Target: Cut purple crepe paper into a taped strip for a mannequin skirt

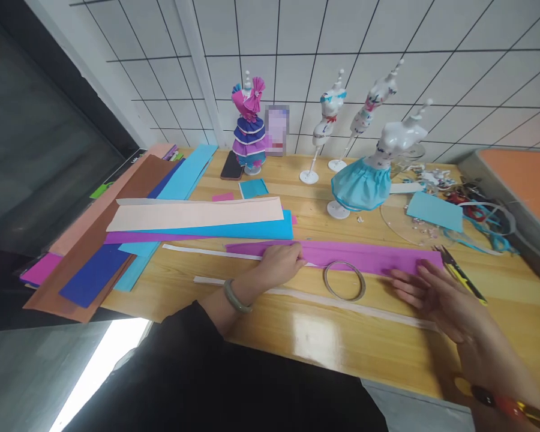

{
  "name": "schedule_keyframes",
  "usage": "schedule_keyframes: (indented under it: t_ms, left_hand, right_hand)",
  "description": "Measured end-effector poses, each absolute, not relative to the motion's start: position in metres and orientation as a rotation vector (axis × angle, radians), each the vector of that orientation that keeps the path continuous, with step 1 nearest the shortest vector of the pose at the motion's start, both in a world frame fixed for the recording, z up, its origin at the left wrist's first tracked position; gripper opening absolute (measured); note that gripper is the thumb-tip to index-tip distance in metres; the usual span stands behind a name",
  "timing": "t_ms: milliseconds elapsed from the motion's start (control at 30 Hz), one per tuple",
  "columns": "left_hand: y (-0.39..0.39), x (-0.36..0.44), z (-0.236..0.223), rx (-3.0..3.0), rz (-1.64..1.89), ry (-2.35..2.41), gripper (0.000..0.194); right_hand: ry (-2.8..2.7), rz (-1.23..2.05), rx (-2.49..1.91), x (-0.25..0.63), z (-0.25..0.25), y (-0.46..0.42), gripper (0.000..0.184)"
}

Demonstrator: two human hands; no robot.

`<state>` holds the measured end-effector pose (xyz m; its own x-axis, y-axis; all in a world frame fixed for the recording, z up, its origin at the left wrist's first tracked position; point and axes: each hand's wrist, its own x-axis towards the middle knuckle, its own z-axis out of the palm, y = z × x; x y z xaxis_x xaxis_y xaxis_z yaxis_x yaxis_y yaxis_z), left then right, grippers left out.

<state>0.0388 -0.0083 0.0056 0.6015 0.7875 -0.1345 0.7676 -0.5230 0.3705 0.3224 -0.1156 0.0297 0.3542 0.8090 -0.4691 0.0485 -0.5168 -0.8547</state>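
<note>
A long purple crepe paper strip [355, 255] lies lengthwise on the table. My left hand [282, 265] is closed, its fingers pinching the near edge of that strip. A narrow white strip [211, 251] runs under this hand, and a bit of white shows just past the fingertips. My right hand [436, 294] is open at the strip's right end, fingers spread and the palm turned partly up. Between my hands a roll of thin tape [344, 281] overlaps the purple strip's near edge. Closer to me, a second pale strip [364, 309] stretches across the wood.
Coloured paper sheets [94, 264] are piled at the left. Behind stand a dressed mannequin [249, 129], a blue-skirted mannequin [364, 180] and two slimmer ones. A phone [232, 165] lies at the back. Pliers [461, 276] and a light-blue piece [435, 211] are at right.
</note>
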Motion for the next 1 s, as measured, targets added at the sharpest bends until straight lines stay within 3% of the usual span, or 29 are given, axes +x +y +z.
schedule_keyframes:
  t_ms: [100, 267, 433, 800, 900, 1000]
  left_hand:
    - [-0.008, 0.039, 0.006, 2.437, 0.054, 1.249, 0.021]
    - [-0.008, 0.039, 0.007, 2.452, 0.061, 1.243, 0.02]
    - [-0.008, 0.039, 0.005, 2.441, 0.068, 1.238, 0.019]
    - [-0.006, 0.038, 0.006, 2.445, 0.053, 1.219, 0.021]
    - [-0.006, 0.038, 0.006, 2.439, 0.05, 1.221, 0.021]
    - [-0.007, 0.037, 0.006, 2.439, 0.064, 1.22, 0.021]
  right_hand:
    - [-0.631, 1.296, -1.844, 0.316, 0.025, -0.122, 0.029]
    - [-1.107, 1.121, -2.207, 0.287, 0.012, -0.117, 0.046]
    - [-1.49, 0.88, -2.375, 0.276, 0.012, -0.106, 0.034]
    - [-1.668, 0.362, -2.533, 0.255, 0.039, -0.116, 0.034]
    - [-1.517, 0.433, -2.402, 0.254, 0.052, -0.112, 0.039]
    - [-1.332, 0.723, -2.189, 0.254, 0.063, -0.107, 0.048]
